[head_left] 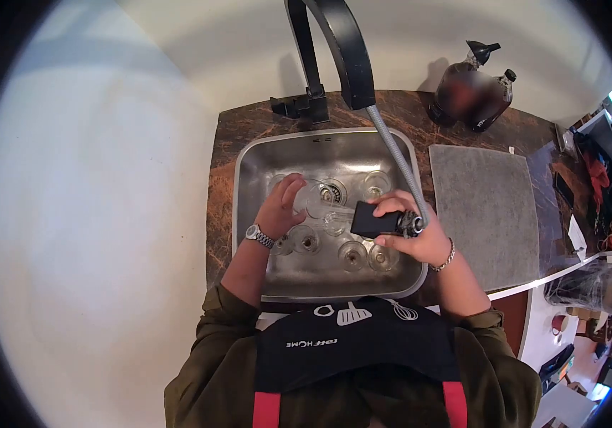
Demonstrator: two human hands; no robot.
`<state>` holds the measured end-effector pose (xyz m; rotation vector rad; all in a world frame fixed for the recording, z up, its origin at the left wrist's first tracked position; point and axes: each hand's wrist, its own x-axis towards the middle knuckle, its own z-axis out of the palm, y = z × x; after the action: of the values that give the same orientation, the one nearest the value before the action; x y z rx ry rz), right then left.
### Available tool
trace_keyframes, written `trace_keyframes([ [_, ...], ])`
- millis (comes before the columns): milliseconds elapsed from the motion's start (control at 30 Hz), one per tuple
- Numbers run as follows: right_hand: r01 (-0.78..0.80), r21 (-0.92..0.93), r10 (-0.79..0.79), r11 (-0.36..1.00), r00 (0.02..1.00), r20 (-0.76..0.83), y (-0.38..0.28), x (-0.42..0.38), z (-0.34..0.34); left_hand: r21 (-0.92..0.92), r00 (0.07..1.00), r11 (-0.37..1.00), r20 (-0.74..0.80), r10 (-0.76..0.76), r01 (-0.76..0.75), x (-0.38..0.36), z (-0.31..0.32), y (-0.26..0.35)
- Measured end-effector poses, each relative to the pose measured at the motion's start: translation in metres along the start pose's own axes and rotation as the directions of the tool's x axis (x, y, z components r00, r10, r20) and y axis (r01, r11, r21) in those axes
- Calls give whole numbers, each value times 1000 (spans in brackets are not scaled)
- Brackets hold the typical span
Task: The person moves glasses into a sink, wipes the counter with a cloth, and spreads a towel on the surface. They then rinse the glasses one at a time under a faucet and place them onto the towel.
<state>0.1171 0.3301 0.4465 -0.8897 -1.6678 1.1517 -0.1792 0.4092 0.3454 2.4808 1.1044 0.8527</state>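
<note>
Over the sink [249, 171], my left hand [281, 208] has its fingers curled round a clear glass [313, 199], held tilted with its mouth toward the right. My right hand [420, 232] grips the black faucet spray head [370, 220], which points left at the glass. A pale stream of water appears to run from the head to the glass. Below, several clear glasses with round bases stand on the sink bottom, among them one glass [352, 255] near the front and another glass [376, 185] at the back right. Glare blurs their exact shapes.
A black faucet [309, 105] rises behind the sink, its grey hose [396, 150] running down to the spray head. A grey mat [484, 214] lies right of the sink. Two dark bottles [455, 93] stand at the back right. A white wall [92, 214] borders the left.
</note>
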Motion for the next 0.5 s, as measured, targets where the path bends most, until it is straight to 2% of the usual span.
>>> trace_keyframes([
  [67, -119, -115, 132, 986, 985, 114, 10, -7, -2, 21, 1000, 1000, 19, -21, 21, -2, 0, 0],
  [133, -142, -143, 159, 980, 981, 112, 20, -15, 0, 37, 998, 999, 41, -38, 37, -3, 0, 2],
  [200, -215, -220, 255, 952, 952, 171, 21, -20, 1, 54, 994, 995, 65, -91, 88, -3, -2, 5],
  [233, -250, -202, 284, 947, 944, 165, 26, -27, 4, 52, 994, 995, 67, -90, 87, -3, -3, 7],
  [500, -267, -206, 299, 941, 944, 142, 47, -58, 9, 57, 996, 997, 73, -49, 45, -2, 0, 5],
])
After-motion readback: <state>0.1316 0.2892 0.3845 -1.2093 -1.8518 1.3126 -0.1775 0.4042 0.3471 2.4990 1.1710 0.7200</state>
